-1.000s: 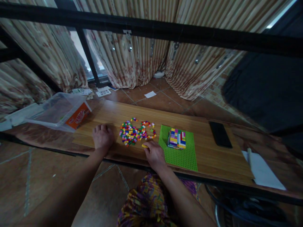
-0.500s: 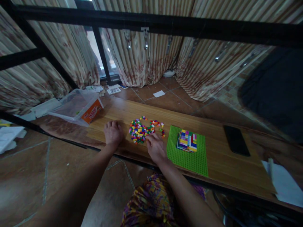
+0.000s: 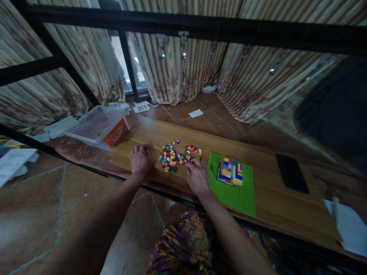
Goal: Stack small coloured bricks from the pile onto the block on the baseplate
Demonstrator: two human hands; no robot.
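A pile of tiny multicoloured toy bricks (image 3: pixel 171 157) lies loose on the wooden board. At its near right edge is my right hand (image 3: pixel 198 177), thumb and fingers drawn together; a small purple spot shows at the fingertips, too small to name. My left hand (image 3: pixel 140 159) rests on the board left of the pile, fingers curled under and nothing seen in them. To the right of my right hand lies a green studded baseplate (image 3: pixel 232 202). A block built of many coloured bricks (image 3: pixel 230 172) stands on it, striped in several colours on top.
A clear plastic tub (image 3: pixel 99 124) with an orange label sits at the board's left end. Toward the right end of the wooden board (image 3: pixel 266 179) lies a black phone (image 3: pixel 291 173). White paper (image 3: pixel 351 225) lies beyond it. A dark metal bar (image 3: pixel 183 23) crosses above, before striped curtains.
My right hand has drawn slightly to the right, away from the middle of the brick pile. The left hand stays in place. The whole view has shifted a little.
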